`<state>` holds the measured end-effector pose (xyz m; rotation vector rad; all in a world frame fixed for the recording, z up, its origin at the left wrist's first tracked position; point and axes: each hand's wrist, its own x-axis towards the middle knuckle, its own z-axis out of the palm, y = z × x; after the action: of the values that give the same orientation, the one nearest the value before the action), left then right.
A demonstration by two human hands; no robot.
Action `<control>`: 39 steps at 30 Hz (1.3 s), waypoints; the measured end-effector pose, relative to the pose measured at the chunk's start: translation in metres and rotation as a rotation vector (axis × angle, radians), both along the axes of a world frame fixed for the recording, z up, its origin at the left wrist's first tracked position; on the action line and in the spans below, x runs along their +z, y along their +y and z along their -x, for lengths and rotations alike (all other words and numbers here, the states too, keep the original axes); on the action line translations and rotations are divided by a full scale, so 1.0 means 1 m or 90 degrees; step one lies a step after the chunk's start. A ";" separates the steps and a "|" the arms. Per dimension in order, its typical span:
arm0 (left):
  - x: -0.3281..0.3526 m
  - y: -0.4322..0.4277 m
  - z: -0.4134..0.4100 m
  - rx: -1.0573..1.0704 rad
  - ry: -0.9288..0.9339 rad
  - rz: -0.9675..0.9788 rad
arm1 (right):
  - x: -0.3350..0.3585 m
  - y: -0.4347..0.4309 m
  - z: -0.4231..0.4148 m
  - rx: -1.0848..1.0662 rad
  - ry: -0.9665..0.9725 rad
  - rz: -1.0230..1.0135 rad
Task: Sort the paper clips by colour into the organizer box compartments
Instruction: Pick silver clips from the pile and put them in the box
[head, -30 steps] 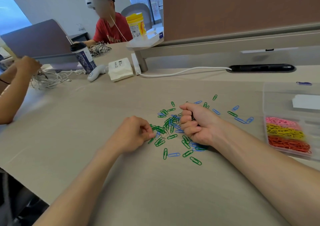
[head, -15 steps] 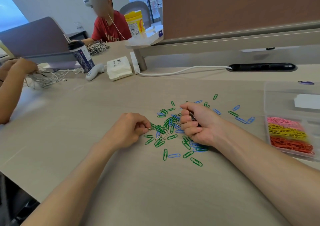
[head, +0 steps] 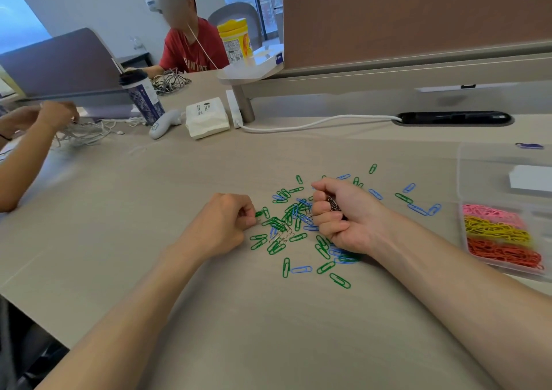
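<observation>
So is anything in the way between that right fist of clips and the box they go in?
Nothing solid. Only a few loose blue clips and green clips lie flat on the desk between the right hand and the organizer box; the hand could probably pass over them.

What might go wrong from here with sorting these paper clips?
The right hand is a fist packed with silvery clips; some may slip out into the green and blue pile. The left hand pinches a clip where clips overlap, so a wrong colour might lift along.
</observation>
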<state>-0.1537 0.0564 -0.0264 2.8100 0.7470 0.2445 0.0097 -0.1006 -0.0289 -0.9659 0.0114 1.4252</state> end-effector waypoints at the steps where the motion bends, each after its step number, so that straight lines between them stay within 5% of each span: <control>1: 0.002 -0.002 0.000 0.009 -0.030 0.006 | 0.000 0.000 0.000 0.002 -0.004 0.003; 6: 0.026 -0.035 -0.017 -0.048 -0.223 0.112 | -0.001 0.004 0.003 0.041 -0.019 0.004; 11: 0.035 -0.066 -0.042 -0.121 -0.218 0.167 | 0.001 0.003 0.005 0.108 0.002 -0.012; 15: 0.034 -0.062 -0.040 -0.056 -0.290 0.115 | -0.002 0.005 0.004 0.039 -0.016 0.000; 21: 0.010 -0.043 -0.017 0.063 0.043 0.084 | -0.003 0.005 0.000 -0.014 -0.026 0.014; 32: 0.007 -0.046 -0.021 0.025 0.062 0.088 | -0.002 0.002 0.000 -0.025 -0.014 0.008; 39: 0.026 -0.042 -0.021 0.014 -0.070 0.156 | -0.002 0.003 0.001 -0.006 -0.040 0.020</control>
<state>-0.1324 0.0139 -0.0004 2.5368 0.7304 0.2883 0.0091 -0.0972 -0.0307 -1.0356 -0.0079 1.3881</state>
